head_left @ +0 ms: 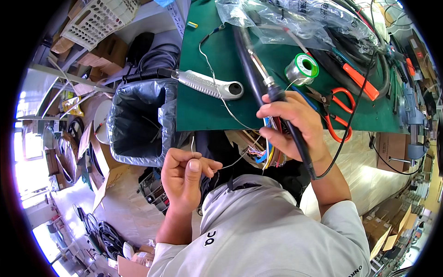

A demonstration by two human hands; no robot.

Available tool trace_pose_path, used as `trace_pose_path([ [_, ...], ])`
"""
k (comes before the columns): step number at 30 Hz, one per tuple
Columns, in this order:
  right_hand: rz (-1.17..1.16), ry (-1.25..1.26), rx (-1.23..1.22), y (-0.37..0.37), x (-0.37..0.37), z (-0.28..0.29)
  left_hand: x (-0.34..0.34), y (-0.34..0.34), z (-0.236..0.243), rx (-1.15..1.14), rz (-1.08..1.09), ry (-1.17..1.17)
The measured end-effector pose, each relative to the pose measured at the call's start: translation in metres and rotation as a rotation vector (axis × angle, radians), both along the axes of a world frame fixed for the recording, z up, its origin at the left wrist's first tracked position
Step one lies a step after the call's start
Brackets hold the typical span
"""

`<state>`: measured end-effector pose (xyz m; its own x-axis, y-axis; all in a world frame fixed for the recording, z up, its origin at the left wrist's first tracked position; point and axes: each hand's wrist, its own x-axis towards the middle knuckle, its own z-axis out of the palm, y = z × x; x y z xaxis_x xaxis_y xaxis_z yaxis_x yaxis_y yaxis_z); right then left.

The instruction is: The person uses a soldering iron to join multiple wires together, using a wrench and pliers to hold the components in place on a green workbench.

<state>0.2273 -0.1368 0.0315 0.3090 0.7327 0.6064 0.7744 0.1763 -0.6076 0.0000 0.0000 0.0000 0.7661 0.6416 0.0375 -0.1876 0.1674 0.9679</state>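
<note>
My left hand [184, 177] pinches a thin pale wire [192, 144] below the table edge. My right hand [293, 127] grips a soldering iron [295, 141] by its black handle, metal shaft angled up-left over the green mat. Bundled coloured wires [267, 157] hang below that hand, partly hidden by it. A solder spool [293, 74] with a green label stands behind the iron, and orange-handled scissors [336, 127] lie to its right. A silver utility knife [198, 83] rests on the mat, a thin lead crossing it.
The green-topped table [383, 120] holds plastic bags [295, 18], thick black cables and tools. A lined bin [117, 120] stands left of the table. Shelving, boxes [104, 57] and a crate [92, 23] are farther left; cable coils [106, 235] lie low left, cardboard [383, 226] low right.
</note>
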Motion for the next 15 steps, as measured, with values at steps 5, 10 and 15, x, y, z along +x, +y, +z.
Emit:
trace_pose_path([
  [5, 0.025, -0.035, -0.009, 0.004, -0.005, -0.005, -0.012, -0.004, -0.006, 0.007, 0.004, 0.052],
  [10, 0.019, -0.028, 0.007, 0.0, -0.003, -0.006, -0.022, -0.01, -0.011, 0.001, -0.002, 0.079],
  [15, -0.126, -0.124, 0.065, -0.005, 0.007, -0.001, -0.025, -0.013, -0.011, 0.019, 0.071, 0.075],
])
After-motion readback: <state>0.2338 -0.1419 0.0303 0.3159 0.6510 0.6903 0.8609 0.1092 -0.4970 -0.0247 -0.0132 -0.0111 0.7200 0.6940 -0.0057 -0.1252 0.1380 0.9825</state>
